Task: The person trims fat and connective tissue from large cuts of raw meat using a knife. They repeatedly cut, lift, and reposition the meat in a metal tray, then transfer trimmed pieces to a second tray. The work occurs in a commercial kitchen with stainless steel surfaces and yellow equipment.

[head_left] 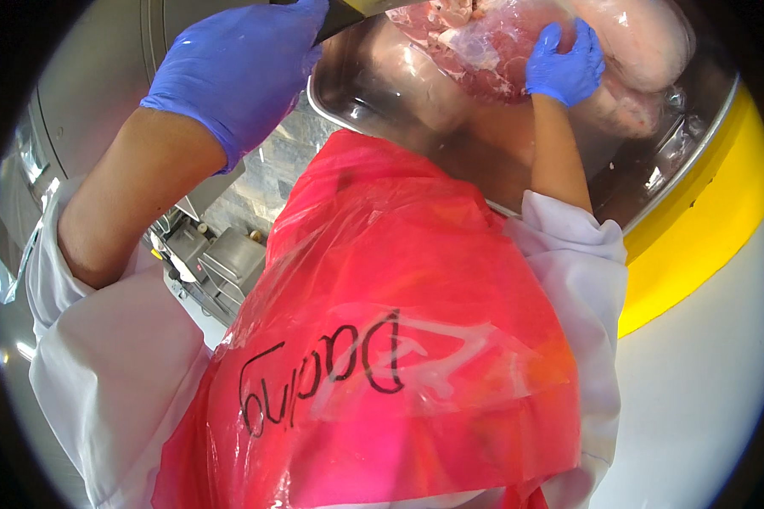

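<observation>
My left hand (238, 72), in a blue glove, is closed around a dark-handled tool that looks like a knife (344, 15). Yellow shows along its edge, and the top of the picture cuts it off. My right hand (566, 66), also gloved in blue, lies with fingers apart on a large piece of raw red meat (492, 55). Beside that hand is a thick piece with pale skin (641, 38). Both pieces are in a shiny metal tray (475, 153), whose far side is out of view.
A broad yellow curved edge (705, 220) runs along the tray's right side. Grey metal panels (93, 85) stand at my left. Metal containers (233, 259) sit lower, beyond my left arm, near grey tiled floor (276, 165). My red plastic apron (399, 339) fills the middle.
</observation>
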The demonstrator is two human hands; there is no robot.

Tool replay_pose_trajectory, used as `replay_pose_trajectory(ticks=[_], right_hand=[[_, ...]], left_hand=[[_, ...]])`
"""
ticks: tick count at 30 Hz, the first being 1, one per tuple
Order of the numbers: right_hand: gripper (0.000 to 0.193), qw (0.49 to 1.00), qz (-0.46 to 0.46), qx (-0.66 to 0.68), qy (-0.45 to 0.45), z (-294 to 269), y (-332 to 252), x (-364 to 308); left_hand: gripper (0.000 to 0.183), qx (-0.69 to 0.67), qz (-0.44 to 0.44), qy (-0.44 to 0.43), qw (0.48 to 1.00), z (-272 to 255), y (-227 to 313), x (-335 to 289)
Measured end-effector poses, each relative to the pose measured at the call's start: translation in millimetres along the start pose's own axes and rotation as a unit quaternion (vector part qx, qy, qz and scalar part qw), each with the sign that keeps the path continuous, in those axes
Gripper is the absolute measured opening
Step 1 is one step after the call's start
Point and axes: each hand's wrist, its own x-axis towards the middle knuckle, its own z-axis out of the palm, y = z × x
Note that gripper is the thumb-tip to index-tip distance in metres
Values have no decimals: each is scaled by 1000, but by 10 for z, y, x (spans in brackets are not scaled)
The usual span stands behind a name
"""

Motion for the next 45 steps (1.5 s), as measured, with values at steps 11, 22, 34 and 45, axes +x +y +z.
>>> replay_pose_trajectory(ticks=[11, 22, 34, 45], right_hand=[[48, 1000, -16, 18, 12, 12, -50, -32], [48, 998, -8, 59, -6, 29, -58, -17], [46, 996, -66, 56, -34, 106, 209, 117], [35, 904, -340, 82, -248, -241, -961, 470]], left_hand=[[58, -100, -84, 15, 991, 981, 116, 7], [73, -361, -97, 136, 917, 3061, 121, 254], [69, -379, -40, 139, 914, 3516, -261, 737], [67, -372, -67, 168, 911, 3535, -466, -85]])
